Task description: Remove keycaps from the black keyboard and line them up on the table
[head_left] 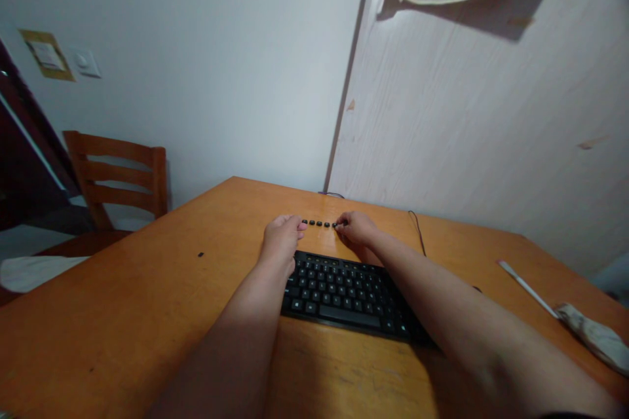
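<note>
Several small black keycaps (319, 223) lie in a short row on the wooden table behind a black keyboard (344, 294). At the row's left end, my left hand (282, 236) has its fingers curled together, the tips against the end keycap (304, 222). My right hand (358, 228) pinches the keycap (335, 225) at the right end. The keyboard's top row shows bare spots with small pale marks where caps are absent. My forearms cover the keyboard's left edge and much of its right side.
One loose black keycap (200, 255) rests on the table (147, 301) to the left. A thin brush (528, 288) and a crumpled cloth (592, 334) lie at the right. A black cable (419, 232) runs behind the keyboard. A wooden chair (120, 173) stands at the left.
</note>
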